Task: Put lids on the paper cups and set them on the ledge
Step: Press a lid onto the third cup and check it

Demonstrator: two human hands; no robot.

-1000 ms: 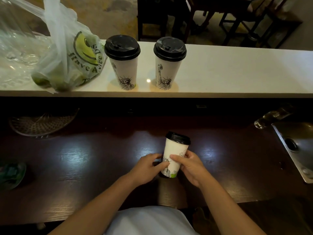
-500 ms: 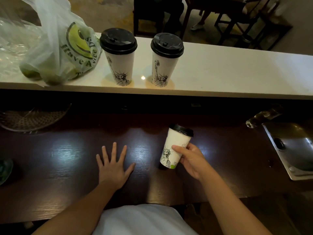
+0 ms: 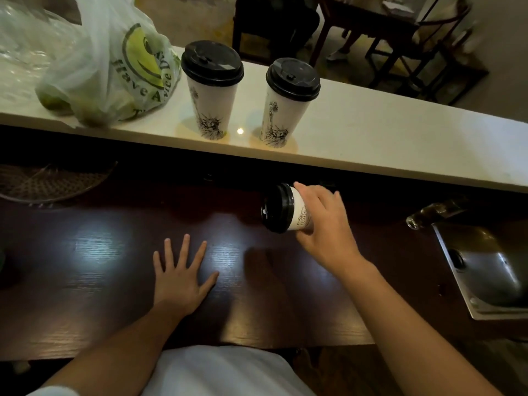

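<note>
Plastic bag (image 3: 114, 67), sink (image 3: 485, 270), woven tray (image 3: 51, 184)

Left hand (image 3: 180, 277) flat, fingers splayed; right hand (image 3: 325, 227) raised, grip closed.

Bare forearms; a white garment (image 3: 223, 370) covers the torso.

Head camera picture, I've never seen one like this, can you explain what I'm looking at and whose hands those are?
A person wears one wide-angle camera on the head, looking forward and down, so both hands are the wearer's own. There is no machine. The left hand lies flat and open on the dark wooden counter. The right hand has its grip around a lidded paper cup, lifted and tipped sideways. Beyond, on the white ledge, stand two more lidded cups beside a plastic bag. A metal sink sits at right.
</note>
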